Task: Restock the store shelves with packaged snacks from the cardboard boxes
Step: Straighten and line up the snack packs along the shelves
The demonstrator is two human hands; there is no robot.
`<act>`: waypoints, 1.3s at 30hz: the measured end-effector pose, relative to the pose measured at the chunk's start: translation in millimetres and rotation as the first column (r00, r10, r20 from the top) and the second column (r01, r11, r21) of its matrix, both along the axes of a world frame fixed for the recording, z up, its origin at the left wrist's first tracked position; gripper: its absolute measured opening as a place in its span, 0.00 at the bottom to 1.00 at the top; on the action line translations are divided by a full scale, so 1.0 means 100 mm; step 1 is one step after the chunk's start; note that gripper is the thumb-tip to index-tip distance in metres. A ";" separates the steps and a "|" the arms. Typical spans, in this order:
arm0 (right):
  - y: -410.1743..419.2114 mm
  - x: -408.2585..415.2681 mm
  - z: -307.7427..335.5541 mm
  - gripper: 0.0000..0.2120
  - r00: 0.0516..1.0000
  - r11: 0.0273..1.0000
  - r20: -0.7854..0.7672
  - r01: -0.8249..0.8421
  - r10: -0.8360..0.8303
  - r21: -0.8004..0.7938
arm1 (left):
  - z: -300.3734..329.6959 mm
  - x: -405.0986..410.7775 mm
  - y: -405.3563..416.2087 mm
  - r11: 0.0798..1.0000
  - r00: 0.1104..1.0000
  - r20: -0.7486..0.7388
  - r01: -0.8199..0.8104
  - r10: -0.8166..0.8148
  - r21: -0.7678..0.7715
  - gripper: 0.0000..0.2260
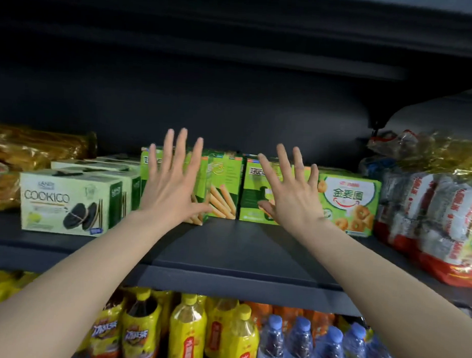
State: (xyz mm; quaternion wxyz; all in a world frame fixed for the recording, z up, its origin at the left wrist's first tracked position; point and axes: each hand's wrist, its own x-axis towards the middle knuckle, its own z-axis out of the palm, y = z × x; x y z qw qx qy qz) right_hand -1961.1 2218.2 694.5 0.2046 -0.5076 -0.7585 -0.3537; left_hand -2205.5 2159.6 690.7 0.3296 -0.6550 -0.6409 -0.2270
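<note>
Both bare forearms reach up to a dark, matte metal store shelf [243,248]. The left hand [173,184] is spread wide, its fingers [181,150] straight and fanned, in front of an upright green cardboard box of biscuit sticks [221,189]; whether the palm touches the carton cannot be told. The right hand [290,196] is likewise flat and splayed, holding nothing, before a second green cardboard snack box [252,190] standing just beside the first. Neither hand curls round anything.

These rectangular cartons stand upright, set back from the shelf's front edge. To the left sit pale green, glossy cookie boxes printed with dark sandwich biscuits [68,202], and beyond them crinkly golden cellophane bread packs [24,155]. Just right of the right hand lies a green-and-white flat box showing ring-shaped pastries [351,204], then shiny red-and-white plastic multipacks [436,226] with more crumpled yellow wrappers heaped above.

On the tier beneath stand yellow-labelled plastic drink bottles [186,332] and clear water bottles with blue caps [301,341], shrink-wrapped together.
</note>
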 end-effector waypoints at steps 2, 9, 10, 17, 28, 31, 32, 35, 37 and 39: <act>0.08 -0.08 -0.04 0.53 0.999 0.998 0.005 0.036 -0.036 -0.050 | -0.09 -0.12 0.08 0.997 1.000 0.006 -0.008 0.009 -0.075 0.66; 0.46 -0.17 -0.14 0.62 0.993 0.990 0.026 0.117 -0.115 -0.075 | -0.29 -0.20 0.38 0.998 1.000 0.006 0.015 -0.014 -0.063 0.66; 0.50 -0.17 -0.16 0.63 0.992 0.990 0.029 0.123 -0.121 -0.062 | -0.29 -0.20 0.41 0.998 1.000 -0.001 0.008 -0.008 -0.054 0.66; 0.47 -0.17 -0.15 0.64 0.993 0.992 0.031 0.119 -0.117 -0.045 | -0.22 -0.20 0.34 1.000 0.999 -0.045 -0.025 0.025 -0.014 0.65; 0.25 -0.59 0.11 0.37 0.952 0.965 -0.159 -0.262 0.261 0.018 | 0.20 -0.25 0.28 0.992 0.982 0.180 -0.040 0.061 -0.122 0.53; 0.24 -0.53 0.17 0.43 0.921 0.939 -0.224 -0.340 0.320 -0.057 | 0.08 -0.10 0.28 0.995 0.989 0.149 0.039 -0.025 -0.087 0.47; 0.22 -0.50 0.19 0.43 0.916 0.931 -0.245 -0.350 0.318 -0.099 | 0.05 -0.06 0.29 0.995 0.986 0.164 0.045 -0.030 -0.086 0.46; 0.18 -0.45 0.25 0.44 0.900 0.905 -0.281 -0.388 0.332 -0.173 | 0.07 -0.08 0.33 0.995 0.983 0.184 0.029 -0.010 -0.098 0.50; 0.17 -0.47 0.30 0.42 0.891 0.889 -0.278 -0.418 0.360 -0.189 | 0.13 -0.16 0.34 0.992 0.974 0.228 0.040 -0.011 -0.123 0.55; 0.18 -0.53 0.32 0.42 0.903 0.879 -0.230 -0.414 0.363 -0.237 | 0.20 -0.23 0.34 0.976 0.921 0.387 0.127 -0.049 -0.178 0.59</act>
